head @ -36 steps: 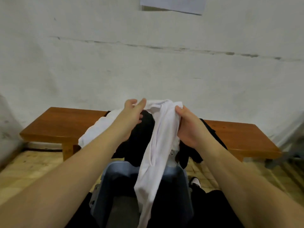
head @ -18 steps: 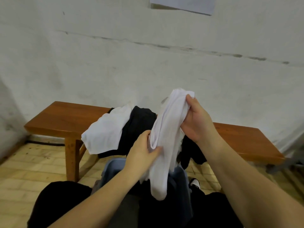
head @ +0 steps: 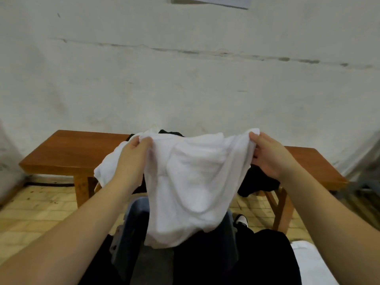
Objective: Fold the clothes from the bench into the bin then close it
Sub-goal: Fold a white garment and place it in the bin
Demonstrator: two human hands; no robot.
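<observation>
A person holds a white cotton garment [head: 189,182] spread out in the air, in front of a long brown wooden table [head: 67,153] that stands against a stained white wall [head: 185,83]. The left hand [head: 131,159] grips the garment's upper left corner, fingers curled over the bunched edge, and the right hand [head: 267,155] pinches the upper right corner between thumb and curled fingers. The top edge runs between the two hands and sags a little in the middle; the rest of the cloth hangs down in loose folds.

Below the hanging cloth, in front of the table, sits a grey-blue plastic bin [head: 133,221] between the person's knees. The garment's lower hem covers much of its opening, so what lies inside cannot be made out.

On the table, behind the held garment, lies a pile of clothes. A second white garment [head: 107,167] droops over the table's front edge behind the left hand. A black garment [head: 259,182] hangs over the front edge below the right hand, and more black fabric peeks out above the held cloth's top edge.

The person's legs in black trousers [head: 267,256] flank the bin, and a black and white shoe [head: 241,220] rests on the yellowish tiled floor [head: 37,210] under the table. A sheet of white paper [head: 226,1] is fixed to the wall high above the table.
</observation>
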